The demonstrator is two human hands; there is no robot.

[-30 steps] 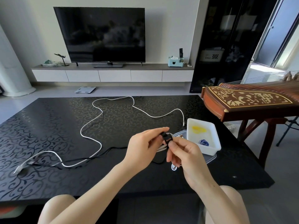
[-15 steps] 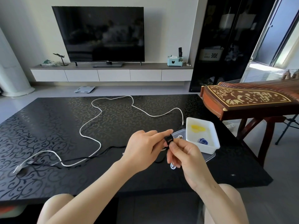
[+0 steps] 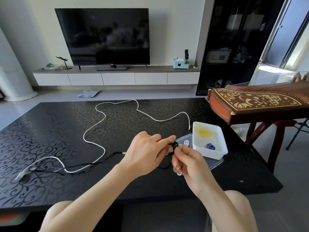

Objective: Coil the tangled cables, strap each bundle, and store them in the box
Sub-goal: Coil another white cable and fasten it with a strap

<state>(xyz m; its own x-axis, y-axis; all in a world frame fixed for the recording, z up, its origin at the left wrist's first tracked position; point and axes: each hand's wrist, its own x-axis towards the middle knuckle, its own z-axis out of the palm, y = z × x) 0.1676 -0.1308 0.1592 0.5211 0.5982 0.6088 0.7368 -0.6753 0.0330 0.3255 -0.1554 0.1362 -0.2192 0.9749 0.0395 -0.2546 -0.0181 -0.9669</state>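
My left hand [image 3: 147,153] and my right hand [image 3: 190,163] meet over the table, just left of the white box [image 3: 215,154]. Between their fingertips sits a black strap [image 3: 173,145] wound round a small coiled white cable, most of it hidden by the hands. Both hands pinch this bundle. A long white cable [image 3: 100,124] loops loosely across the black patterned table [image 3: 50,131]. A black cable [image 3: 93,164] runs from the left end toward my hands. The box holds a yellow item [image 3: 204,133] and a blue item [image 3: 209,146].
A clear lid [image 3: 215,163] lies under the box, with a small white piece on it. A wooden zither [image 3: 255,104] on a stand is close to the table's right edge. Beyond the table are a TV [image 3: 103,36] and a low cabinet.
My left hand has turned over the bundle, its index finger now stretched across the black strap. The right hand has stayed below it, still pinching. The cables on the table lie as before.
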